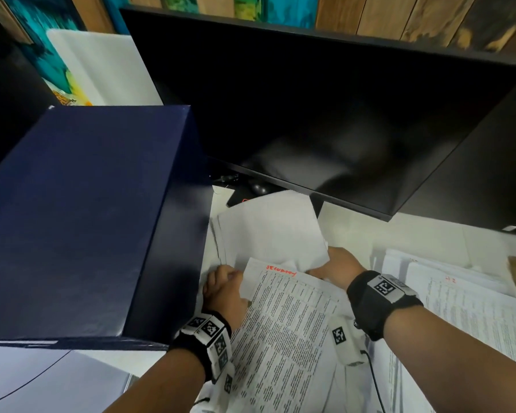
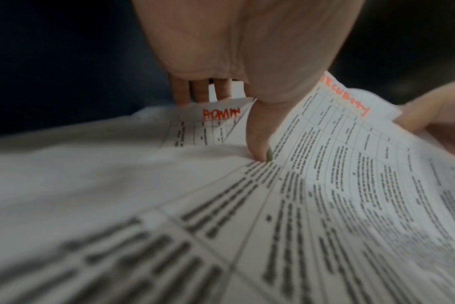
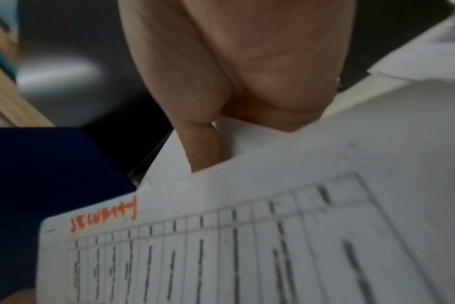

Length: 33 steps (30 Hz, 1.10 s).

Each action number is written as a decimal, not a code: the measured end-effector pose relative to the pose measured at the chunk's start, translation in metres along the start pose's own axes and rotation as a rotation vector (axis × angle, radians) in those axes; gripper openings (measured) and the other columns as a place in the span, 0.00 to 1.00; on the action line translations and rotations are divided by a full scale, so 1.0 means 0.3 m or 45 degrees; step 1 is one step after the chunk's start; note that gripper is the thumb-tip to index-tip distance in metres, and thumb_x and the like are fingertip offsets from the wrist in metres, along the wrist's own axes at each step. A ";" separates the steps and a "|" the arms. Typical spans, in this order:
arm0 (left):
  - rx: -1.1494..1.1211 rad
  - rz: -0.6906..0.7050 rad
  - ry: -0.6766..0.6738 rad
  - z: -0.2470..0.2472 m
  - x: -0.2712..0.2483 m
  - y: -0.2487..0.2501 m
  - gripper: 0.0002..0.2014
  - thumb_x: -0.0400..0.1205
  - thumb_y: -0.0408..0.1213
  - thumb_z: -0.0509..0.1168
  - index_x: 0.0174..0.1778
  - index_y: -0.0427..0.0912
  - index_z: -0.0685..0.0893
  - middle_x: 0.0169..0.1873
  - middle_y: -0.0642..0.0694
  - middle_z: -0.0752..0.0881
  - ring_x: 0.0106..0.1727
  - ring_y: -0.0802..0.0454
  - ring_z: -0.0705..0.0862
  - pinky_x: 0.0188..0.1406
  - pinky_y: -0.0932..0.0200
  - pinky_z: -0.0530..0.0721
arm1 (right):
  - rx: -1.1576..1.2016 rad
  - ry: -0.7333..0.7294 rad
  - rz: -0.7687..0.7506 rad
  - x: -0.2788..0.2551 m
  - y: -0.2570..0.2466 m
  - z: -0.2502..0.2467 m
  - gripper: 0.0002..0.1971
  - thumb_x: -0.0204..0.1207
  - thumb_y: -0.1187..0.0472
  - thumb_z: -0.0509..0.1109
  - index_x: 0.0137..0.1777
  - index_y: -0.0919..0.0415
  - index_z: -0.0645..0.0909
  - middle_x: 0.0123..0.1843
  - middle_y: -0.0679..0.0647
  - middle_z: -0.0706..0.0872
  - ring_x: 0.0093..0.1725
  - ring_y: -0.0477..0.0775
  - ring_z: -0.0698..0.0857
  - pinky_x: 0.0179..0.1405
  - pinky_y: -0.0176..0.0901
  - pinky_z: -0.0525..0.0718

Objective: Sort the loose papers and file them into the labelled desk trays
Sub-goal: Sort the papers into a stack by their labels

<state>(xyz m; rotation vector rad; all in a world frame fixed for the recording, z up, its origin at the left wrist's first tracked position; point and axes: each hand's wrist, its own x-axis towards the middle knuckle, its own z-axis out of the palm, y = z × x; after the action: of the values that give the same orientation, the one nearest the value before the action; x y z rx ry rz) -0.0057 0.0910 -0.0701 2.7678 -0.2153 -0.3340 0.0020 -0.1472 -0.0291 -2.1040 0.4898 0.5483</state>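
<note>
Head view, desk scene from above: left hand [image 1: 225, 289] at the left edge of a white printed sheet with a ruled table and an orange handwritten heading reading roughly "SECURITY" [image 1: 286, 323], fingers curled round that edge, knuckles just beside the side wall of a large dark navy cardboard box [image 1: 72, 222]. Right hand [image 1: 338, 263] at the sheet's upper right corner, fingers tucked out of sight beneath a white blank-backed bundle of papers [image 1: 268, 231] raised above and behind the headed sheet; grasp closed on paper, though whether on the headed sheet, the blank bundle or both cannot be told. Left wrist view: thumb [image 2: 257, 142] pressed tip-down into the paper, headed sheet [image 2: 351, 164] bowed upward at right, and beneath it a second white tabled sheet with an orange heading "ADMIN" [image 2: 221, 115]. Right wrist view: one fingertip [image 3: 203, 150] slipped behind the headed sheet's [image 3: 247, 236] top edge. Further loose white printed papers [image 1: 459, 299] spread on the white desk surface [image 1: 355, 228] to the right. Black flat monitor, screen dark [image 1: 325, 114], behind the hands; black wrist straps with square printed markers [image 1: 379, 299] on both forearms.
</note>
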 end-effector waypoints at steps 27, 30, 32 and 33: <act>0.046 0.070 -0.309 -0.004 0.024 0.052 0.27 0.83 0.34 0.59 0.79 0.51 0.64 0.81 0.50 0.58 0.83 0.48 0.55 0.83 0.50 0.50 | 0.301 0.797 -0.660 -0.409 -0.324 -0.457 0.13 0.72 0.64 0.75 0.54 0.49 0.81 0.42 0.34 0.81 0.40 0.31 0.80 0.38 0.24 0.77; -0.254 -0.189 -0.112 -0.049 0.015 0.077 0.08 0.83 0.29 0.57 0.43 0.45 0.79 0.51 0.43 0.79 0.53 0.46 0.79 0.54 0.57 0.76 | 0.368 0.707 -0.542 -0.386 -0.250 -0.442 0.13 0.69 0.66 0.77 0.52 0.53 0.83 0.44 0.42 0.86 0.45 0.41 0.85 0.48 0.38 0.83; -0.491 -0.416 -0.051 -0.060 0.016 0.071 0.09 0.80 0.26 0.61 0.55 0.35 0.81 0.53 0.34 0.81 0.56 0.39 0.82 0.51 0.55 0.76 | 0.409 0.637 -0.423 -0.343 -0.176 -0.413 0.14 0.68 0.67 0.78 0.53 0.57 0.84 0.49 0.52 0.89 0.50 0.54 0.88 0.56 0.51 0.85; -0.649 -0.509 -0.045 -0.060 0.019 0.064 0.14 0.81 0.26 0.61 0.62 0.33 0.80 0.59 0.32 0.81 0.62 0.36 0.81 0.56 0.54 0.77 | 0.409 0.609 -0.357 -0.315 -0.135 -0.390 0.14 0.68 0.68 0.78 0.53 0.58 0.85 0.51 0.55 0.89 0.52 0.57 0.88 0.59 0.54 0.84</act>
<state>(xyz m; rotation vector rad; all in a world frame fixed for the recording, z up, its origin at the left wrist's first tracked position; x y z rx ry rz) 0.0024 0.0777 -0.0481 2.2805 0.3726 -0.4619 -0.0310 -0.2100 0.1098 -1.9375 0.4980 -0.1941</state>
